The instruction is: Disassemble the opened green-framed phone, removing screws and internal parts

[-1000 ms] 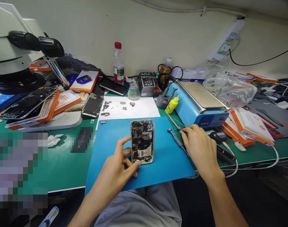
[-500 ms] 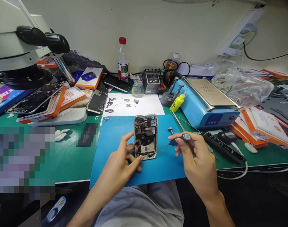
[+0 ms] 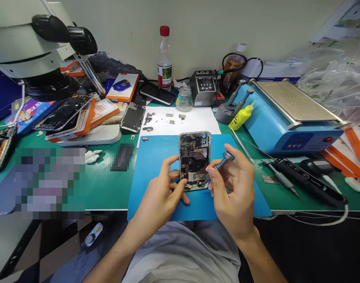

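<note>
An opened phone [image 3: 194, 161], its circuit board and inner parts bare, is tilted up over the blue mat [image 3: 156, 196]. My left hand [image 3: 165, 192] grips its lower left corner and left edge, thumb on the frame's bottom. In my right hand [image 3: 233, 188] is a small grey screwdriver [image 3: 219, 165], pinched between thumb and fingers. Its tip points down at the phone's lower right part; whether it touches a screw is too small to tell. Small removed parts [image 3: 171, 122] lie on the white paper [image 3: 203, 120] behind the phone.
A blue heating plate machine [image 3: 294, 122], a yellow bottle [image 3: 241, 116] and a screwdriver stand [image 3: 227, 112] are at back right. A black pen-shaped tool [image 3: 311, 181] lies at right. A microscope [image 3: 47, 51] overhangs boxes and phones at left. A water bottle [image 3: 165, 63] stands behind.
My right hand has brought the screwdriver leftward, from beside the phone to its lower right part, and turned it tip down. My left hand still holds the phone. The view has shifted.
</note>
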A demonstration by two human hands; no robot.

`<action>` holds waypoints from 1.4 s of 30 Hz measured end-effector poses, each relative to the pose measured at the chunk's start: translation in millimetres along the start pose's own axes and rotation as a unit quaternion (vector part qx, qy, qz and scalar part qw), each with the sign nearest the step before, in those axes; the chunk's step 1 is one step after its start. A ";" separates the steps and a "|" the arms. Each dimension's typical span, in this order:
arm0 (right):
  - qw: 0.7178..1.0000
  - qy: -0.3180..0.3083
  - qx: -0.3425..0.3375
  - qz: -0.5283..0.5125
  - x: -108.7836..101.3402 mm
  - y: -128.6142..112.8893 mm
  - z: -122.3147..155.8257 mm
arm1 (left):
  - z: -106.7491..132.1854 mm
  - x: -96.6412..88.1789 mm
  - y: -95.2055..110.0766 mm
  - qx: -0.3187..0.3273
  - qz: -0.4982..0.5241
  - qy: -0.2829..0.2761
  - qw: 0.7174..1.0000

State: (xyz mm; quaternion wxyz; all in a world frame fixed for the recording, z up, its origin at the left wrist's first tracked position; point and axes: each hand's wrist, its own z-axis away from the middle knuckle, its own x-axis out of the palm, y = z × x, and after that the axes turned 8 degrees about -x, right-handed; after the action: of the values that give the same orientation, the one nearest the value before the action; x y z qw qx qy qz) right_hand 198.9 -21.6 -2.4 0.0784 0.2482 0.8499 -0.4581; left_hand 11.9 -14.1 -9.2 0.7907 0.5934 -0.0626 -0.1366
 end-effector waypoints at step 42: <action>0.989 -0.126 -0.054 0.057 -0.2 4.5 -19.2 | 0.8 -3.6 6.1 0.028 -0.035 -0.002 0.999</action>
State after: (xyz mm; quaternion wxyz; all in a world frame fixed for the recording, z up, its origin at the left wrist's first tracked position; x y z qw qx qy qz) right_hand 203.0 -4.0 5.3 0.2242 0.2317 0.8414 -0.4337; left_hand 9.1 -12.2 -3.0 0.7686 0.6165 -0.0474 -0.1640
